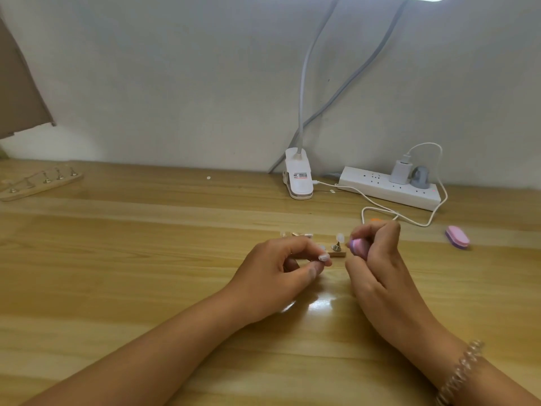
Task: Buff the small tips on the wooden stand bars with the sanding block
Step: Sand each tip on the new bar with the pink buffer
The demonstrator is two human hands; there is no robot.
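Observation:
A wooden stand bar (336,254) lies on the table in front of me, mostly hidden behind my left hand (281,268). One translucent tip (340,237) stands upright on a metal post at its right end. My left hand pinches the bar's near side between thumb and forefinger. Just right of that tip, my right hand (377,259) grips a pink and purple sanding block (447,248), whose end points toward the tip. Whether block and tip touch is unclear.
A second wooden stand bar (41,183) with several metal posts lies far left. A second pink sanding block (457,237) rests at right. A clip lamp (298,178), a white power strip (389,187) and a charging cable (409,219) sit along the wall.

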